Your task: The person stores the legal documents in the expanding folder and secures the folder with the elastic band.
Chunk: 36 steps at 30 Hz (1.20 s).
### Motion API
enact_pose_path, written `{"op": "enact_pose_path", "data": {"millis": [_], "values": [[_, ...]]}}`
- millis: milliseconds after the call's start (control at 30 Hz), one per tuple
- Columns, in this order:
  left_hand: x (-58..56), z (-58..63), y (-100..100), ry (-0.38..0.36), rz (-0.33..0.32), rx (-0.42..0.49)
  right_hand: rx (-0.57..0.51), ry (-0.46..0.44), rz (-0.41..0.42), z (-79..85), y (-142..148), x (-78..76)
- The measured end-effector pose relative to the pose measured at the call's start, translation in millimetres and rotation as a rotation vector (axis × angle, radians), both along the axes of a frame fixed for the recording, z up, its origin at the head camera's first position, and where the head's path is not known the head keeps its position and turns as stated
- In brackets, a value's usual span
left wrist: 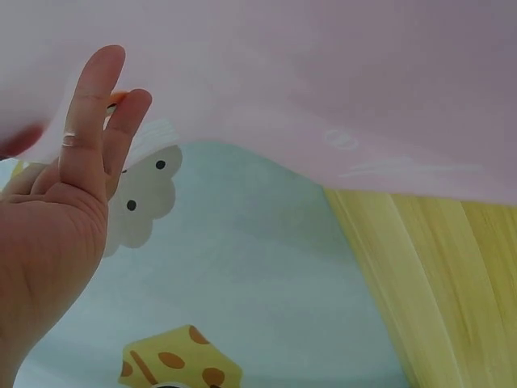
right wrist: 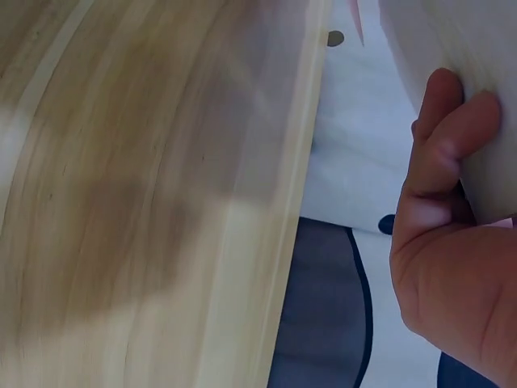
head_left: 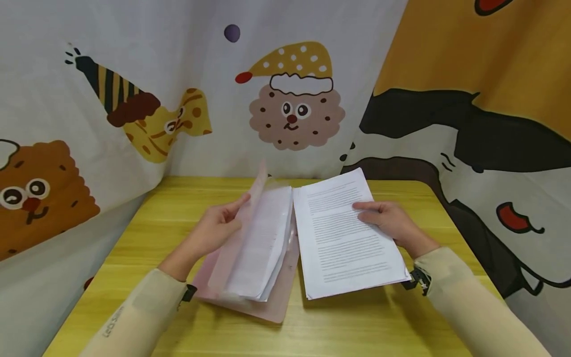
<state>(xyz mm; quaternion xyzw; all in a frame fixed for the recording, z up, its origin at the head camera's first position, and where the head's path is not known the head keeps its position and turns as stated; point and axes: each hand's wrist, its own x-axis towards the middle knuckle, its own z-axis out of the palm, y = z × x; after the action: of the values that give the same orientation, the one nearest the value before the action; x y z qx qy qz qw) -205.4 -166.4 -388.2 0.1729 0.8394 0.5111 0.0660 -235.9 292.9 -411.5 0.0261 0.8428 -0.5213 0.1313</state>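
A pink translucent folder [head_left: 267,313] stands partly open on the table, with several sheets of paper [head_left: 263,243] inside. My left hand [head_left: 216,223] pinches the edge of its raised front cover [head_left: 250,218]. In the left wrist view that cover [left wrist: 283,89] spans the top, and the left hand [left wrist: 69,202] is at its edge, two fingers extended. A stack of printed pages [head_left: 343,243] is held between the thumb and fingers of my right hand [head_left: 390,220], tilted above the table beside the folder. From the right wrist, the right hand's [right wrist: 444,267] fingers show behind the pages [right wrist: 485,56].
The yellow wood-grain table [head_left: 357,329] lies under everything. Behind it hangs a white curtain [head_left: 205,49] printed with cartoon cookies, reaching down past the table's back and side edges. Dark bands sit at both wrists, such as the right one [head_left: 419,281].
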Motion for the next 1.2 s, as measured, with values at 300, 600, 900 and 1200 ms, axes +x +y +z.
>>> {"op": "enact_pose_path", "data": {"millis": [300,600,900,1200], "values": [[-1.4,-0.2,3,-0.009,0.011,0.004,-0.016,0.021,-0.047,-4.8,5,0.9],[-2.8,-2.4,7,0.011,0.003,0.007,-0.048,0.012,-0.036,-6.8,-1,0.4],[-3.6,-3.8,11,0.031,0.024,-0.018,0.021,0.030,-0.018,-6.0,-7,3.4],[-4.9,-2.8,11,0.029,0.039,-0.030,0.114,0.106,-0.058,6.5,4,7.3]]}}
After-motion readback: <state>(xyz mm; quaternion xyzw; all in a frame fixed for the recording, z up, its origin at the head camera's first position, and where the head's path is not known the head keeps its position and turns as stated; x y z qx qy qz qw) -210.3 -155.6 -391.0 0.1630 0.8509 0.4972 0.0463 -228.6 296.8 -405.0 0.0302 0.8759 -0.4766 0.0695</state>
